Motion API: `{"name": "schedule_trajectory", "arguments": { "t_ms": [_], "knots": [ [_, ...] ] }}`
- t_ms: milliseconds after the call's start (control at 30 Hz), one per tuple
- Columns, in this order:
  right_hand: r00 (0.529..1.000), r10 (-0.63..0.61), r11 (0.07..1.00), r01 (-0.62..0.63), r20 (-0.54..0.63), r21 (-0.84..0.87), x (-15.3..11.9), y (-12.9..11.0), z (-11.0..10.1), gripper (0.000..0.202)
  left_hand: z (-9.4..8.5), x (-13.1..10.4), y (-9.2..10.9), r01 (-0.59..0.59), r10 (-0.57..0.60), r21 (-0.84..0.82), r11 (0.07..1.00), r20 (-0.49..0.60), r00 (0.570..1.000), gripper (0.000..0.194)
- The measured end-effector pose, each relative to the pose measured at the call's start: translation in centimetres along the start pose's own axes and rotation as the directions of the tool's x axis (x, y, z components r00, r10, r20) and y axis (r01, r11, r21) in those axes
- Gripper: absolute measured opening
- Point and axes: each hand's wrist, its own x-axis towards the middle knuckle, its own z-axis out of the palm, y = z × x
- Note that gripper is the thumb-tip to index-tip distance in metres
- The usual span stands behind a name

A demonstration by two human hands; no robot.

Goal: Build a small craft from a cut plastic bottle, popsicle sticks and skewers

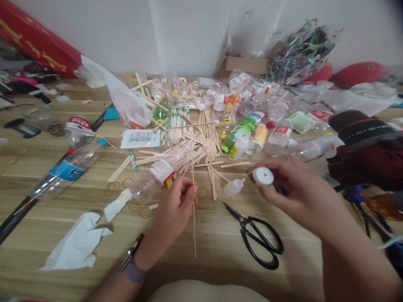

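A thin wooden stick [194, 226] is pinched upright in the picture between the thumb and fingers of my left hand [178, 200]. My right hand [294, 191] grips a round white cap [264, 175] with a small dark hole in its middle. Between my hands, a small translucent dropper bottle [233, 187] lies on the table. Black-handled scissors [255, 237] rest below my right hand, their tips pointing to the upper left. Just beyond my left hand lies a clear bottle with a red and white label [161, 172].
Flat wooden sticks [206, 147] spread over the middle, with many plastic bottles [242, 132] behind them. Crumpled tissue [75, 243] and a blue-labelled bottle [67, 170] lie left. Dark red and black fabric [368, 147] is at the right.
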Motion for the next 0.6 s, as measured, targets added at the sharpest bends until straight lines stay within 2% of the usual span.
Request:
{"name": "schedule_trajectory", "arguments": {
  "t_ms": [67,100,167,200,333,467,600],
  "knots": [
    [0.994,0.002,0.982,-0.023,0.111,0.188,-2.2,-2.0,0.6,0.022,-0.1,0.3,0.7,-0.024,0.021,-0.101,0.995,-0.03,0.999,0.014],
    [0.977,0.018,0.963,-0.075,0.212,0.26,-3.1,-2.8,1.2,0.022,-0.1,0.4,1.2,-0.048,0.041,-0.142,0.989,-0.052,0.998,0.014],
    [0.931,0.06,0.927,-0.186,0.361,0.325,-4.7,-3.9,3.0,0.024,-0.1,0.8,2.2,-0.108,0.088,-0.209,0.972,-0.101,0.991,0.014],
    [0.915,0.082,0.914,-0.227,0.395,0.336,-5.3,-4.2,3.9,0.026,-0.1,0.9,2.6,-0.14,0.112,-0.234,0.962,-0.128,0.985,0.015],
    [0.877,0.103,0.87,-0.308,0.469,0.386,-6.7,-4.5,5.9,0.029,0.0,1.1,3.6,-0.242,0.177,-0.299,0.923,-0.228,0.957,0.016],
    [0.831,0.079,0.828,-0.362,0.55,0.429,-7.0,-4.9,5.9,0.024,0.4,1.1,3.3,-0.276,0.193,-0.314,0.909,-0.271,0.943,0.016],
    [0.819,0.071,0.821,-0.372,0.569,0.434,-6.8,-5.4,5.7,0.019,1.0,0.8,2.7,-0.243,0.158,-0.329,0.912,-0.263,0.952,0.016]
  ]
}}
